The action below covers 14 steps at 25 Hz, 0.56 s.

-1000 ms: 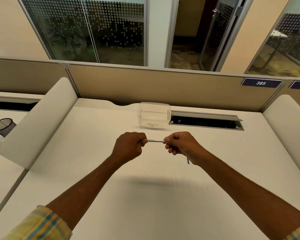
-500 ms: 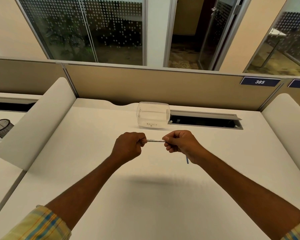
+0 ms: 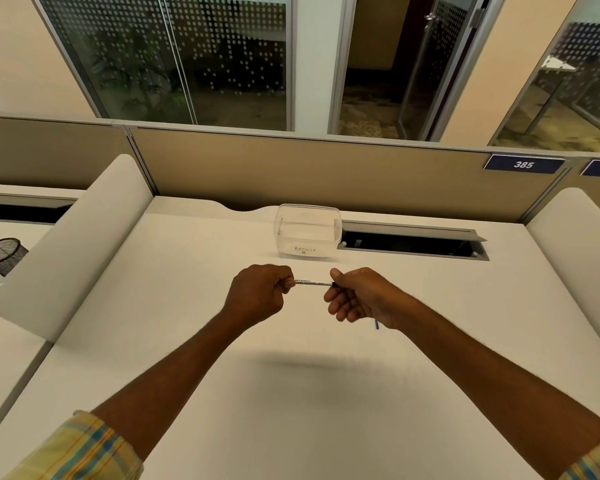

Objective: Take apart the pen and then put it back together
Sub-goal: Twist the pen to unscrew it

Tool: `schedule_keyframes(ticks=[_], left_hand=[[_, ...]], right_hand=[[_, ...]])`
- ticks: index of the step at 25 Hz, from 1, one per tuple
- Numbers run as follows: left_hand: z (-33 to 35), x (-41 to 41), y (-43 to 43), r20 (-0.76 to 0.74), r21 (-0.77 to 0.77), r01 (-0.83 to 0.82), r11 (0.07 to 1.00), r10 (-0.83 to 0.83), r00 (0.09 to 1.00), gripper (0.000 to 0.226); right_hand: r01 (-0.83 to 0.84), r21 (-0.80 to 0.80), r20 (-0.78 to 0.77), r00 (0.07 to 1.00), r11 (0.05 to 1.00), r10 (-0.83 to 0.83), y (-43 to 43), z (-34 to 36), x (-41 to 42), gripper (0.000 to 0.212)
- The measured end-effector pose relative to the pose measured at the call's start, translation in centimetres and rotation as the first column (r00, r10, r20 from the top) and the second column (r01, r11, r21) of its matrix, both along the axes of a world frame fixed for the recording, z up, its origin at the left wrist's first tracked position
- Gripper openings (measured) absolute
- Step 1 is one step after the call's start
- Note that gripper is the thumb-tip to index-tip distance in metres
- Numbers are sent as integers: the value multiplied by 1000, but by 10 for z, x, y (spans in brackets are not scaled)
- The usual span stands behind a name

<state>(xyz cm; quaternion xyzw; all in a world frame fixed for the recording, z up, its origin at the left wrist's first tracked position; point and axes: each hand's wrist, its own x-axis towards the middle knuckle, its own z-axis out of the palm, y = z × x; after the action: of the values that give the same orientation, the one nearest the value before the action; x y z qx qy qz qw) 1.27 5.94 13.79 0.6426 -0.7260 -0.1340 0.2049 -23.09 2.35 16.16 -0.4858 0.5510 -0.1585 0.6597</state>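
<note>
Pen [image 3: 312,282] held level in the air above the middle of the table [image 3: 194,341], between both hands. Left hand [image 3: 258,295] is curled into a fist, its grip tight on the pen's left end between thumb and fingers. Right hand [image 3: 359,297] pinches the dark right end between thumb and forefinger, with its other fingers loosely bent and spread below. Only the short pale stretch of barrel between the two grips shows. A thin blue rod [image 3: 376,324] sticks out below the right palm; whether it lies on the table or is held cannot be told. A clear tub [image 3: 307,232] stands near the far edge of the table, just beside a cable slot [image 3: 413,242] to its right.
</note>
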Motion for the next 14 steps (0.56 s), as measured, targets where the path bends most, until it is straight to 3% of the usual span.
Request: schedule_keyframes(ticks=[5, 10, 14], left_hand=[[-5, 2, 1, 6, 43, -5, 999, 4, 1000, 30], [-10, 3, -3, -62, 144, -2, 990, 11, 998, 28], [-18, 6, -4, -79, 177, 21, 984, -7, 997, 29]], right_hand=[[-17, -94, -102, 995, 995, 7, -2, -6, 1, 40], [76, -194, -69, 993, 978, -91, -3, -21, 2, 33], [91, -310, -20, 995, 946, -102, 2, -35, -1, 4]])
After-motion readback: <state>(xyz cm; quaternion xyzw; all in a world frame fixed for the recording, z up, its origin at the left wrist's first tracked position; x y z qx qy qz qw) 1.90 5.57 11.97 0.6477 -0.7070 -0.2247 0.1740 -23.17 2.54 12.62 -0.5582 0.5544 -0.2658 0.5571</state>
